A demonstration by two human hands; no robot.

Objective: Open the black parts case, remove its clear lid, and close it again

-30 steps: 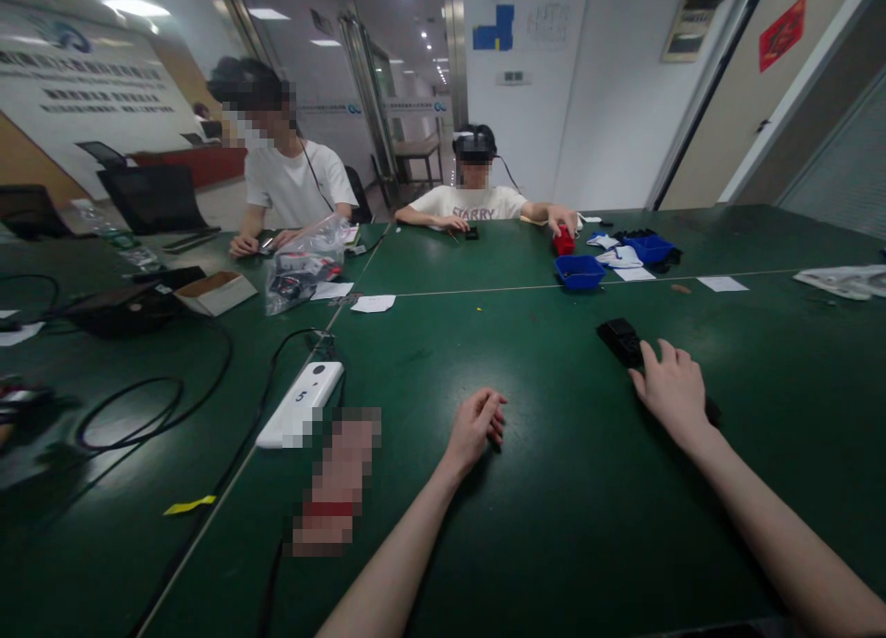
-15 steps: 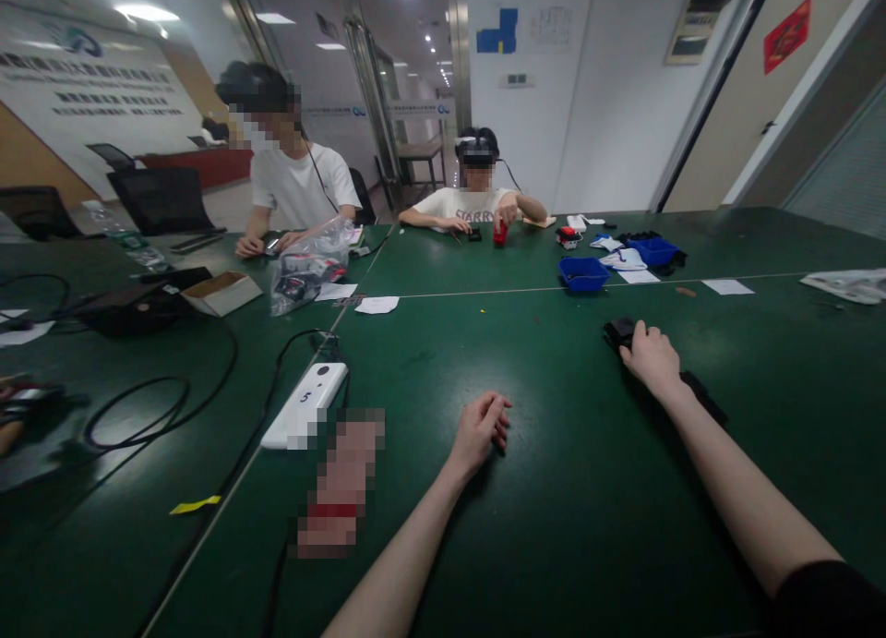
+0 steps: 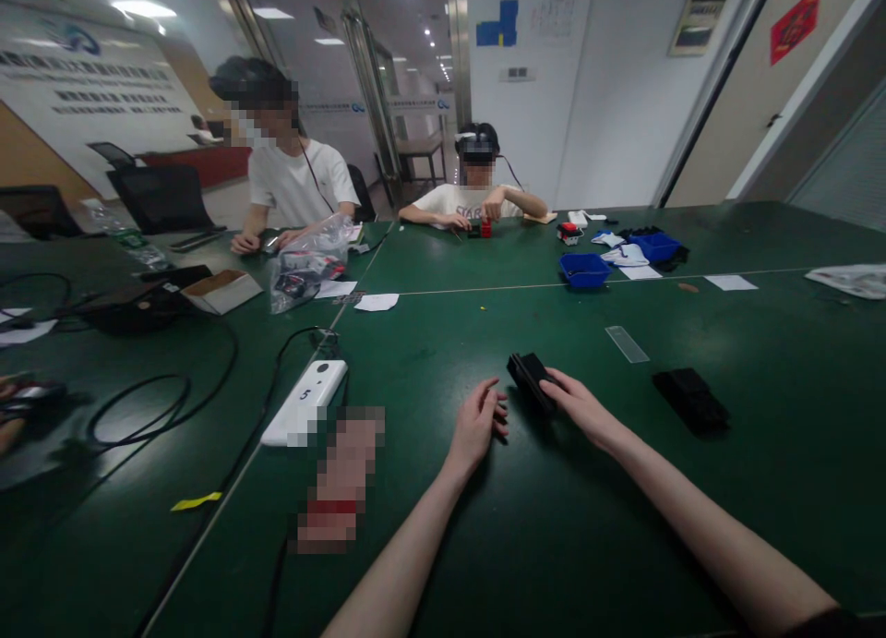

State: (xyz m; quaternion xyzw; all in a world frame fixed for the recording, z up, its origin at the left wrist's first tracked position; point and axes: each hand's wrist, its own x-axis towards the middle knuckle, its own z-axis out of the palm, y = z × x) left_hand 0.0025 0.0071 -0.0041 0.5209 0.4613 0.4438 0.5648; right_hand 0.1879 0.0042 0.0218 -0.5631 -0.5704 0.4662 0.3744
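Note:
My right hand (image 3: 576, 402) grips a black rectangular case (image 3: 530, 381) by its near right side, tilted a little above the green table. My left hand (image 3: 477, 420) rests close by to the left, fingers loosely curved and apart, with nothing in it; a small gap separates it from the case. A second black case (image 3: 690, 400) lies to the right of my right hand. Beyond, a clear flat strip (image 3: 627, 344) lies on the tabletop. What the cases contain cannot be seen.
A white power bank (image 3: 308, 403) marked 5 and a blurred-out pinkish item (image 3: 342, 481) lie left, among black cables (image 3: 156, 416). Two people sit across the table. Farther back are a blue tray (image 3: 583, 270), a plastic bag (image 3: 308, 264) and an open box (image 3: 222, 292).
My right hand has lifted a black case and brought it left, near my left hand. The clear strip and second black case now show uncovered. My left hand has barely moved.

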